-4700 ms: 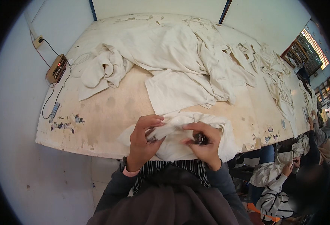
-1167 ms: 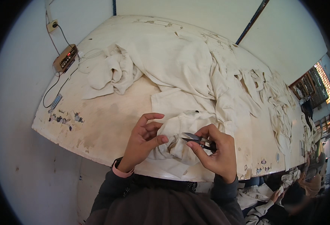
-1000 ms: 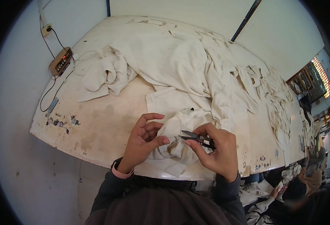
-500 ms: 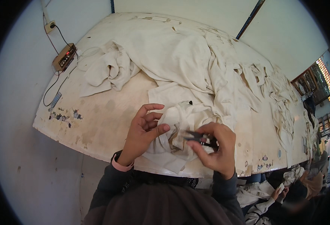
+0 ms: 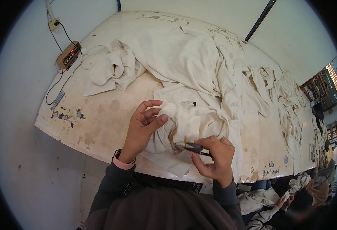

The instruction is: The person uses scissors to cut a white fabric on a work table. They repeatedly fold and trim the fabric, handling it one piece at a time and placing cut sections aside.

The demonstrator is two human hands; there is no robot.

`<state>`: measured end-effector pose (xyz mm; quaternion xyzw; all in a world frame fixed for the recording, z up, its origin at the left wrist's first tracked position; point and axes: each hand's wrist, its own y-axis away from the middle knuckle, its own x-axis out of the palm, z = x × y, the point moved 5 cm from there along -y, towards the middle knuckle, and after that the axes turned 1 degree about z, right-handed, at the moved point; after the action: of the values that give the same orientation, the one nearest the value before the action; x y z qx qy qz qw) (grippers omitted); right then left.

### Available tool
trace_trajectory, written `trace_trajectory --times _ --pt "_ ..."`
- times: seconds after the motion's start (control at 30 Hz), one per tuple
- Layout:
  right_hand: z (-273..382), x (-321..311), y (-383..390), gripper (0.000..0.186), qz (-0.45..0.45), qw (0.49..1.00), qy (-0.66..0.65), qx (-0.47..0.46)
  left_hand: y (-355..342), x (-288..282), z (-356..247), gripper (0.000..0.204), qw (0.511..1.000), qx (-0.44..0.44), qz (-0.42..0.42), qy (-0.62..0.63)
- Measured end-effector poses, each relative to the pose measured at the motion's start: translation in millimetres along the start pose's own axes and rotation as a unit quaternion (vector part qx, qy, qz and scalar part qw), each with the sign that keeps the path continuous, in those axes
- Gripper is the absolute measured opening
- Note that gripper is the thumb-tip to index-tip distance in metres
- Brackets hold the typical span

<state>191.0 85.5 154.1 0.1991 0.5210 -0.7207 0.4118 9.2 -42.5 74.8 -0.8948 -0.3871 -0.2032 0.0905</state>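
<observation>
A bunched cream cloth garment [image 5: 187, 124] lies at the near edge of the table, in front of me. My left hand [image 5: 143, 124] rests against its left side, thumb and fingers apart, fingertips touching the fabric. In my right hand [image 5: 216, 157] is a pair of black thread snips [image 5: 194, 148], gripped between thumb and fingers. Their blades point left and lie at the lower folds of the garment. The blade tips are hard to make out against the fabric. A small dark spot shows at the garment's top edge.
More cream cloth [image 5: 180, 57] spreads over the stained table [image 5: 111, 122], with another heap [image 5: 287, 99] to the right. A brown control box [image 5: 68, 55] with cables sits at the left wall. At the lower right, another person's hands [image 5: 283, 200] hold pale cloth.
My right hand has moved slightly down and left, bringing the snips to the garment's lower folds. My left hand has shifted a little left and up. The view has shifted slightly.
</observation>
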Motion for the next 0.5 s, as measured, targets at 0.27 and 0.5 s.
trace_trajectory --times 0.27,0.5 --pt "14.1 8.1 -6.6 0.029 0.024 0.987 0.144 -0.065 0.0 4.6 1.1 0.047 1.0 -0.001 0.018 -0.011" --pt "-29.8 -11.7 -6.4 0.042 -0.068 0.992 -0.002 0.108 5.8 6.3 -10.5 0.055 0.993 -0.04 0.09 0.061"
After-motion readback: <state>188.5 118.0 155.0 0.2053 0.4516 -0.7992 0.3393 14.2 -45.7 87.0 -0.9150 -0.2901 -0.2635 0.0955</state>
